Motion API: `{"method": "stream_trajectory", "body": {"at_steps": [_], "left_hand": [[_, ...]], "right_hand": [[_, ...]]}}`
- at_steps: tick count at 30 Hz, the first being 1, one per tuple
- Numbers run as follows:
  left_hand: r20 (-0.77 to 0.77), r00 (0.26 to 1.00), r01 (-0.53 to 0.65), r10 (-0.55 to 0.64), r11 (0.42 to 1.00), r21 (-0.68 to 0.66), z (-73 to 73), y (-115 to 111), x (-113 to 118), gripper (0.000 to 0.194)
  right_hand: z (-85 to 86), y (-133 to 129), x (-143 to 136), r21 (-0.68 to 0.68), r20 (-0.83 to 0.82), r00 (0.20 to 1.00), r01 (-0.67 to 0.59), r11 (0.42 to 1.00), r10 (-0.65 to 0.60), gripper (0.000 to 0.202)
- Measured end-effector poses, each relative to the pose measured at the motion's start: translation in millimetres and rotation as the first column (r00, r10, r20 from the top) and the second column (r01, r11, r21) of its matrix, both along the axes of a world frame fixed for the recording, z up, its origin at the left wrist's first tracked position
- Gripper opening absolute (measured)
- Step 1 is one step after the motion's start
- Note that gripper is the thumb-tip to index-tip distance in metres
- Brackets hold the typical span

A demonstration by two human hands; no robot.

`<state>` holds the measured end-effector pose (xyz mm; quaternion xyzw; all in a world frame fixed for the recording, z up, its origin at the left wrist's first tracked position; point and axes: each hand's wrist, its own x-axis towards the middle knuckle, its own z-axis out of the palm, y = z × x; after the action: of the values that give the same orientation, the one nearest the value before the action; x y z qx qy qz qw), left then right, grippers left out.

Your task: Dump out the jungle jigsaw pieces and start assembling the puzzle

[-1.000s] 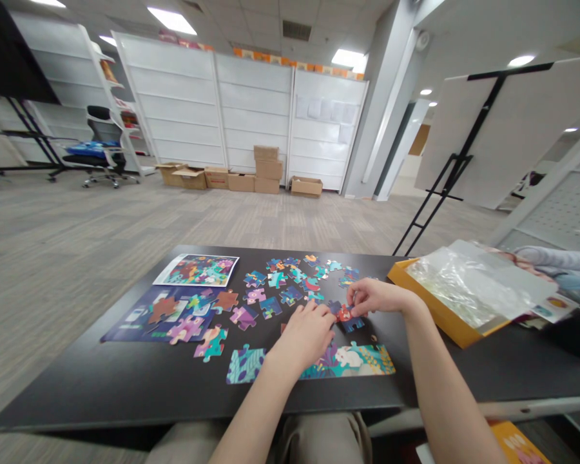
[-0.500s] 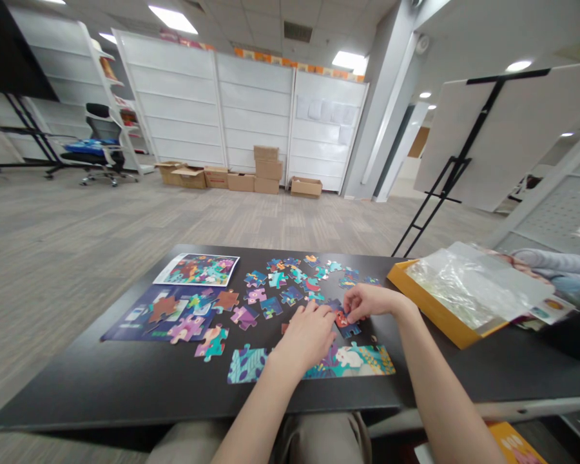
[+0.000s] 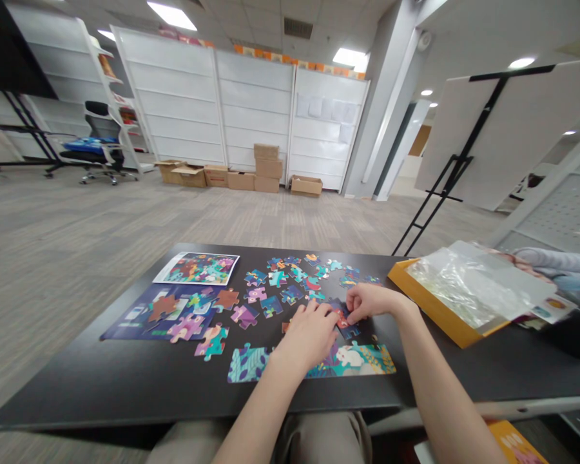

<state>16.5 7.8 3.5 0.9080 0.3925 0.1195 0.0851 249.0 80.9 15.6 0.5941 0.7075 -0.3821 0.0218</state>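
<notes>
"Leftward and a little nearer the person, the dark blue piece with red on it [image 3: 348,331] has slid since the first frame. Where is it now?"

"On the table [image 3: 101,386], between the two hands and just beyond the joined strip [image 3: 367,359] with the white rabbit."

"What are the right fingers doing?"

"Those of the right hand [image 3: 374,301] are bent in, tips down at that piece; I cannot tell whether they pinch it or only press."

"And the left hand [image 3: 312,332]?"

"Palm down, fingers loosely stretched, their tips beside the red part. Its wrist and forearm cross over the strip."

"Anything around them?"

"Loose pieces [image 3: 271,306] lie beyond and to the left, some on a purple sheet [image 3: 130,316]. A picture print [image 3: 200,269] lies behind that, and a yellow box [image 3: 435,306] with clear plastic sits on the right."
</notes>
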Motion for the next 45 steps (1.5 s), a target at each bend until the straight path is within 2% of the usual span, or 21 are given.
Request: {"method": "stream_trajectory", "body": {"at_steps": [8,19,23,30,32,34,36,38,45], "left_hand": [[-0.003,0.999,-0.052,0.052,0.998,0.029,-4.4,-3.7,5.1,0.026],[-0.005,0.998,-0.064,0.065,0.997,0.052,-4.0,-6.0,7.6,0.026],[-0.007,0.999,-0.041,0.042,0.998,0.055,-5.8,-6.0,6.7,0.028],[-0.026,0.999,-0.019,0.021,0.999,0.05,-4.0,-7.0,1.6,0.028],[-0.026,0.999,-0.034,0.035,0.998,0.048,-0.3,-8.0,-2.5,0.026],[-0.014,0.998,-0.052,0.053,0.997,0.053,3.4,-8.1,-8.7,0.025],[0.002,0.997,-0.073,0.073,0.995,0.064,6.1,-6.8,-17.1,0.025],[0.014,0.995,-0.097,0.097,0.992,0.076,7.7,-4.5,-26.9,0.025],[0.056,0.976,-0.214,0.211,0.974,0.077,9.3,3.3,-69.1,0.022]], "right_hand": [[3.0,-0.6,1.1,-0.015,-0.005,1.0,-0.014,1.0,0.014,0.042],[-1.2,2.7,2.9,0.058,-0.003,0.999,-0.04,0.998,0.04,0.036],[-3.9,4.4,0.2,0.136,-0.018,0.998,-0.064,0.989,0.067,0.04],[-4.4,4.6,-2.4,0.148,-0.002,0.997,-0.07,0.986,0.071,0.045],[-2.2,3.3,-2.8,0.189,0.004,0.998,-0.069,0.98,0.07,0.051],[0.6,1.2,-4.0,0.219,0.014,0.997,-0.079,0.972,0.078,0.065],[3.6,-1.5,-6.2,0.216,0.036,0.994,-0.113,0.97,0.108,0.081],[6.4,-4.3,-9.1,0.213,0.073,0.987,-0.153,0.965,0.141,0.089],[10.8,-6.8,-13.6,0.238,0.155,0.981,-0.155,0.959,0.12,0.075]]}}
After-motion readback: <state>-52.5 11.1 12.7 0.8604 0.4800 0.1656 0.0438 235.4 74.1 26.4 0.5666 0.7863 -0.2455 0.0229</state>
